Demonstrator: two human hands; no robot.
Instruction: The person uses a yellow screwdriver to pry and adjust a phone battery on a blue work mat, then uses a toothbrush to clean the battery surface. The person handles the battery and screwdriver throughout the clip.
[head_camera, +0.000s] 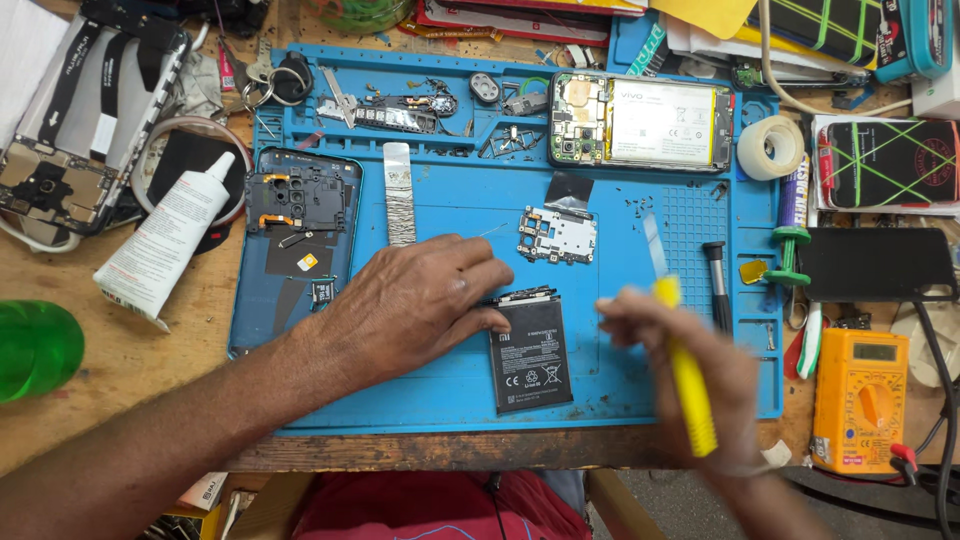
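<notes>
Our left hand (415, 300) presses flat, fingertips on the battery's (531, 352) top-left corner at 3 o'clock. Its long axis runs 12 to 6. Our right hand (690, 375), blurred, grips a yellow tool (686, 375) beside it, equally near.

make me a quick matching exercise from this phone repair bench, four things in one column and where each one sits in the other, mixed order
Things:
1. black battery
2. yellow multimeter
3. white tube
4. roll of clear tape

Places:
A. off the blue mat, at its left edge, on the wooden bench
B. at the mat's upper right corner
C. on the mat, under the left hand's fingertips
D. right of the mat, beyond the right hand and its yellow tool

Pairs: 1-C, 2-D, 3-A, 4-B
</notes>
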